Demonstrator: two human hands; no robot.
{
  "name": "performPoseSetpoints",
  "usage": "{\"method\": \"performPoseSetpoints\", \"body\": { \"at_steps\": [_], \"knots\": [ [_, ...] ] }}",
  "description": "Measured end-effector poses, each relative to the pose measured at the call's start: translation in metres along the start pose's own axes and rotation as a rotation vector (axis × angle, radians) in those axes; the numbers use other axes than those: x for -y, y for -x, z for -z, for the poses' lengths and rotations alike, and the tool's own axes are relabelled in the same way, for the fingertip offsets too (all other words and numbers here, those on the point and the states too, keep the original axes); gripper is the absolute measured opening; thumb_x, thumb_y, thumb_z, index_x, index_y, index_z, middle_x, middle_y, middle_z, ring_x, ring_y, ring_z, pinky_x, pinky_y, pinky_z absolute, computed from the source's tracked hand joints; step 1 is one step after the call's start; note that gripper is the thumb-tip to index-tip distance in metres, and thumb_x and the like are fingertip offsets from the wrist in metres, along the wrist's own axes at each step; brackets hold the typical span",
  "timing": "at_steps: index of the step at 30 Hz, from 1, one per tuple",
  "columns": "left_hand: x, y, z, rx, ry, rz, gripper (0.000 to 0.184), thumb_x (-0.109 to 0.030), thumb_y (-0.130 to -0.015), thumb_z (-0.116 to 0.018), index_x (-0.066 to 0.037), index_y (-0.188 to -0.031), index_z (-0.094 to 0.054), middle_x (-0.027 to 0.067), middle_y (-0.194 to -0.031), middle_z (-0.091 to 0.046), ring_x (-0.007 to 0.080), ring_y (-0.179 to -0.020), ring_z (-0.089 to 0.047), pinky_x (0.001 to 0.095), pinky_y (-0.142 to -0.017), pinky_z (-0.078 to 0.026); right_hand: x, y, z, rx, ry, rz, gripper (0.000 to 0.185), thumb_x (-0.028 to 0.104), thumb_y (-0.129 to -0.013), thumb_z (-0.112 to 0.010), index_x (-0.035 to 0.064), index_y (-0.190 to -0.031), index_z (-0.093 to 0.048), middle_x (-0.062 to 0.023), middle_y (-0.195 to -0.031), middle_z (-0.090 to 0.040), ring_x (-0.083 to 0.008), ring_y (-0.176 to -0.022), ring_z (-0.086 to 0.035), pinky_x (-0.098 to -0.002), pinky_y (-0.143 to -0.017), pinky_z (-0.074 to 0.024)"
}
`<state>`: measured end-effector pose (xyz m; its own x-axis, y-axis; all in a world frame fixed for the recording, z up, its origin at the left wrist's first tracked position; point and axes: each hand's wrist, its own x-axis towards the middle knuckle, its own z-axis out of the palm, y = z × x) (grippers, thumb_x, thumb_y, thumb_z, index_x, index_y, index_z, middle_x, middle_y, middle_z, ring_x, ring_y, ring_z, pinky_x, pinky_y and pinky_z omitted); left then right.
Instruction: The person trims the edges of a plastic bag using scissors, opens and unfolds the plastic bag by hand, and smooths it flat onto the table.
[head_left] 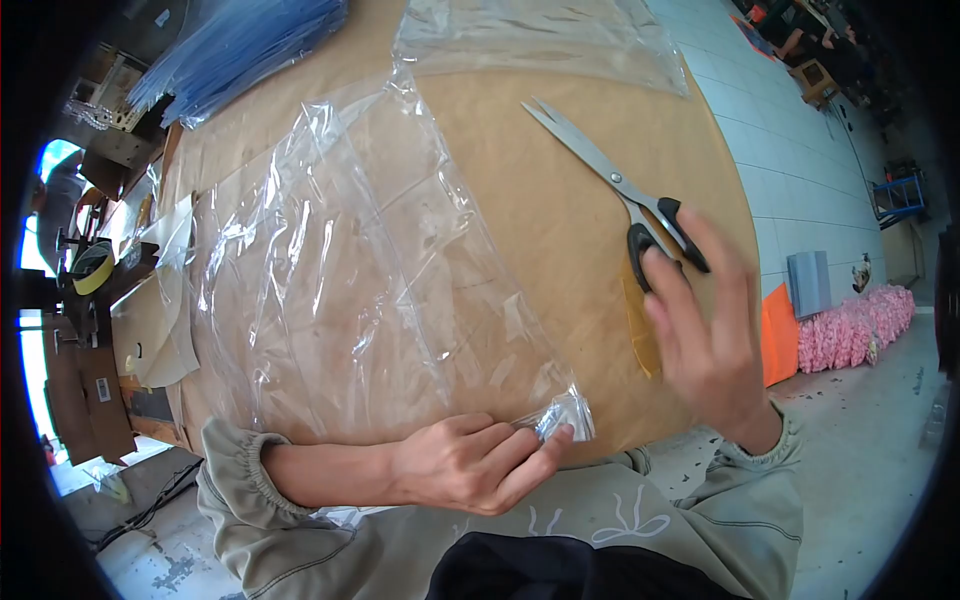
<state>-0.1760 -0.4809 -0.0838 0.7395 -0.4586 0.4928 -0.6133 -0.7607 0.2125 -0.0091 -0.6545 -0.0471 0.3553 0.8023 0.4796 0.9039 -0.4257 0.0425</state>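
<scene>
A wide sheet of clear plastic film point(330, 260) lies wrinkled across the brown-covered table. My left hand point(475, 462) is closed on its near right corner, where the film is bunched and folded point(565, 412) between thumb and fingers. A pair of scissors point(615, 180) with black handles rests on the table, blades slightly apart and pointing away to the left. Over the handles is my right hand point(712, 335), its fingers spread and two fingertips at the grips; whether they touch, I cannot tell. Part of a yellow strip point(637, 320) shows beside that hand.
Another clear plastic piece point(540, 40) lies at the far edge, with a stack of bluish plastic point(250, 50) at the far left. A tape roll point(95, 270) is on the left. Pink bundles point(855, 328) and an orange sheet point(778, 335) sit on the right-hand floor.
</scene>
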Motion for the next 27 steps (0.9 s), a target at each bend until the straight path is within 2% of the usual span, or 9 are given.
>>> {"method": "performPoseSetpoints", "body": {
  "at_steps": [3,6,9,12,15,18,21,24,27],
  "knots": [
    [-0.001,0.0,-0.004,-0.023,0.025,0.017,0.029,-0.007,-0.073,-0.059,0.001,-0.101,-0.061,-0.0043,-0.063,-0.043,0.0025,-0.049,-0.044,0.0193,-0.041,-0.031,0.005,0.02,0.013,0.167,-0.56,0.241,0.025,0.009,-0.074,-0.067,0.0041,-0.097,-0.061,-0.0122,-0.107,-0.059,-0.0218,-0.091,-0.06,-0.0327,-0.076,-0.049],
    [0.001,-0.002,0.0,-0.01,0.062,0.023,0.027,-0.007,-0.074,-0.059,0.001,-0.1,-0.061,-0.0042,-0.063,-0.044,0.0027,-0.049,-0.044,0.0194,-0.041,-0.031,0.012,0.028,0.004,0.076,-0.56,0.45,0.015,0.011,-0.076,-0.065,0.0075,-0.09,-0.061,-0.005,-0.096,-0.061,-0.0155,-0.082,-0.061,-0.0284,-0.072,-0.0494],
    [0.003,-0.002,-0.003,-0.028,0.122,-0.003,0.03,-0.009,-0.072,-0.064,0.004,-0.099,-0.063,-0.0029,-0.058,-0.044,0.0055,-0.043,-0.043,0.0206,-0.038,-0.034,0.018,0.037,-0.005,-0.008,-0.552,0.431,0.011,0.009,-0.075,-0.064,0.009,-0.085,-0.059,-0.001,-0.09,-0.06,-0.0128,-0.08,-0.06,-0.0258,-0.069,-0.0491],
    [0.003,-0.004,-0.001,-0.031,0.123,0.037,0.024,-0.011,-0.071,-0.065,0.001,-0.091,-0.063,-0.0025,-0.058,-0.046,0.006,-0.042,-0.043,0.0211,-0.037,-0.034,0.017,0.031,-0.008,0.0,-0.562,0.474,0.011,0.01,-0.075,-0.065,0.0085,-0.084,-0.059,-0.0024,-0.089,-0.06,-0.0131,-0.079,-0.06,-0.0268,-0.069,-0.0495],
    [-0.004,-0.01,0.003,0.105,0.084,0.228,0.012,-0.012,-0.075,-0.059,-0.004,-0.083,-0.056,-0.0029,-0.06,-0.041,0.0037,-0.047,-0.046,0.0204,-0.038,-0.034,0.015,0.029,-0.012,-0.032,-0.683,0.511,0.013,0.009,-0.074,-0.064,0.0064,-0.085,-0.057,-0.0048,-0.088,-0.06,-0.0156,-0.078,-0.059,-0.0281,-0.068,-0.0502],
    [-0.002,-0.014,0.005,0.191,0.024,0.209,0.011,-0.013,-0.075,-0.059,-0.006,-0.076,-0.05,-0.0025,-0.059,-0.036,0.0041,-0.045,-0.044,0.0215,-0.037,-0.035,0.019,0.023,-0.013,-0.037,-0.767,0.428,0.016,0.003,-0.072,-0.062,0.001,-0.085,-0.053,-0.0104,-0.088,-0.058,-0.0209,-0.073,-0.057,-0.0305,-0.064,-0.0492],
    [-0.004,-0.007,-0.007,0.1,-0.009,0.159,0.01,-0.013,-0.074,-0.058,-0.007,-0.075,-0.049,-0.0027,-0.059,-0.034,0.0046,-0.043,-0.041,0.0211,-0.038,-0.035,0.026,0.026,-0.02,0.005,-0.805,0.244,0.02,-0.004,-0.069,-0.061,-0.0033,-0.086,-0.049,-0.0149,-0.087,-0.054,-0.0246,-0.067,-0.053,-0.0328,-0.059,-0.0464],
    [-0.001,-0.009,-0.004,0.061,-0.022,0.155,0.011,-0.012,-0.07,-0.057,-0.009,-0.072,-0.047,-0.0025,-0.059,-0.033,0.0043,-0.043,-0.039,0.0207,-0.037,-0.034,0.029,0.011,-0.021,0.027,-0.843,0.252,0.024,-0.008,-0.066,-0.06,-0.0052,-0.086,-0.047,-0.0168,-0.085,-0.051,-0.0265,-0.066,-0.05,-0.0356,-0.056,-0.0435],
    [-0.002,-0.005,-0.007,0.052,-0.038,0.115,0.012,-0.011,-0.066,-0.056,-0.01,-0.069,-0.045,-0.0026,-0.058,-0.031,0.0039,-0.043,-0.037,0.0205,-0.037,-0.032,0.015,-0.006,-0.029,0.007,-0.62,0.181,0.026,-0.008,-0.066,-0.059,-0.0052,-0.089,-0.047,-0.0158,-0.083,-0.049,-0.0285,-0.071,-0.049,-0.0366,-0.06,-0.0433]
  ]
}}
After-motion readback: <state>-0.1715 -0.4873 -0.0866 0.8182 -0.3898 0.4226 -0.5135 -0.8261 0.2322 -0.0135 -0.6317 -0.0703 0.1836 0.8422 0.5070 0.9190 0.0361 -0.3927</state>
